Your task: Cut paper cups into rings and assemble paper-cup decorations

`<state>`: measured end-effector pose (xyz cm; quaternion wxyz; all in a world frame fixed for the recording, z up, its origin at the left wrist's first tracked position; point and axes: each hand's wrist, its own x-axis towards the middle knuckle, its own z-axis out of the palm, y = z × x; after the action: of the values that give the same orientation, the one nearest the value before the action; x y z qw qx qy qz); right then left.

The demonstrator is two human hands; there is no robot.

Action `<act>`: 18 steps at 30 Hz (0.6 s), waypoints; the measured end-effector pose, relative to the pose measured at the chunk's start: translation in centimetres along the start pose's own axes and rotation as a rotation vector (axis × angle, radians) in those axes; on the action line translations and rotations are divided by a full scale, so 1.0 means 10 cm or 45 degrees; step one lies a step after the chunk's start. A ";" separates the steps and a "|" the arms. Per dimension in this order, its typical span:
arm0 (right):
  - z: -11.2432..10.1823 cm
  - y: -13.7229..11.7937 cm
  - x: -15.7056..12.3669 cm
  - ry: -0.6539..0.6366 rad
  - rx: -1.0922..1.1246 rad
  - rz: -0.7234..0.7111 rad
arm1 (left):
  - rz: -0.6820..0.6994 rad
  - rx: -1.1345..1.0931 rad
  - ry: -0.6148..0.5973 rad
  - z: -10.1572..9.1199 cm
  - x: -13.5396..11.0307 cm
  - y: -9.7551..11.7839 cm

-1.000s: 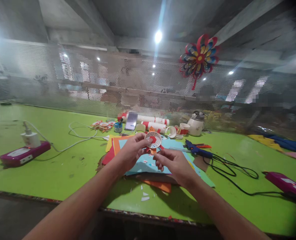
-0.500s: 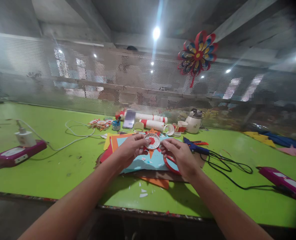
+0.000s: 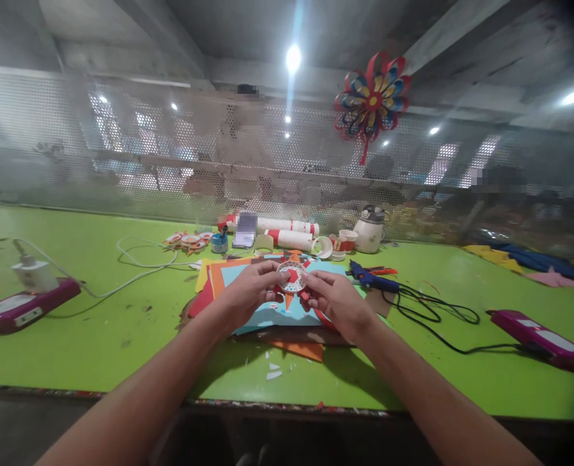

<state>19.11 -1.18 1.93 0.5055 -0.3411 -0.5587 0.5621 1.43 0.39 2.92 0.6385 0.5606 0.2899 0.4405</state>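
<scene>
Between my two hands is a round white paper disc (image 3: 295, 269) with coloured dots, a red centre and orange and red paper pieces sticking out around its edge. My left hand (image 3: 258, 292) grips its left side, the thumb lying on the face. On the right edge, the fingers of my right hand (image 3: 336, 299) are closed in a pinch. Below the disc lie light blue paper sheets (image 3: 262, 318), stacked with orange, red and yellow ones. Red scissor handles (image 3: 322, 317) show partly under my right hand.
A blue glue gun (image 3: 375, 279) with a black cable lies at right, near a purple power strip (image 3: 541, 338). Another power strip (image 3: 29, 307) stands at left. Behind are similar paper pieces (image 3: 189, 241), a blue jar (image 3: 219, 243), a phone (image 3: 244, 230), paper cups (image 3: 347, 239) and a kettle-like bottle (image 3: 368, 232).
My right hand has moved in to the disc's right edge and now pinches it, where before its fingers were just beside it. The view has shifted slightly.
</scene>
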 end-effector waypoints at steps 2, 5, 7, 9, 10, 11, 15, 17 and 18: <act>0.00 -0.01 0.01 0.012 0.075 0.004 | -0.029 -0.010 -0.027 0.00 -0.01 0.01; -0.02 -0.03 0.03 0.036 0.153 -0.006 | -0.059 -0.012 -0.077 -0.01 -0.01 0.02; -0.03 -0.04 0.03 0.048 0.182 -0.006 | -0.049 -0.022 -0.079 -0.01 -0.01 0.02; -0.04 -0.05 0.03 0.055 0.190 -0.003 | -0.022 -0.037 -0.059 -0.01 -0.01 0.02; -0.04 -0.05 0.03 0.056 0.191 -0.003 | -0.011 -0.044 -0.050 -0.01 -0.01 0.01; -0.04 -0.05 0.03 0.056 0.193 -0.001 | -0.003 -0.049 -0.046 -0.01 -0.01 0.01; -0.03 -0.07 0.02 0.055 0.241 0.015 | 0.017 -0.054 -0.098 0.00 0.00 0.01; -0.03 -0.07 0.02 0.048 0.282 0.035 | 0.034 -0.062 -0.131 0.00 -0.01 0.02; -0.03 -0.07 0.02 0.044 0.298 0.044 | 0.042 -0.063 -0.144 0.00 -0.01 0.02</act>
<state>19.43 -0.98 2.66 0.5416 -0.2992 -0.4745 0.6261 1.31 0.31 3.08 0.6602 0.5732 0.2333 0.4257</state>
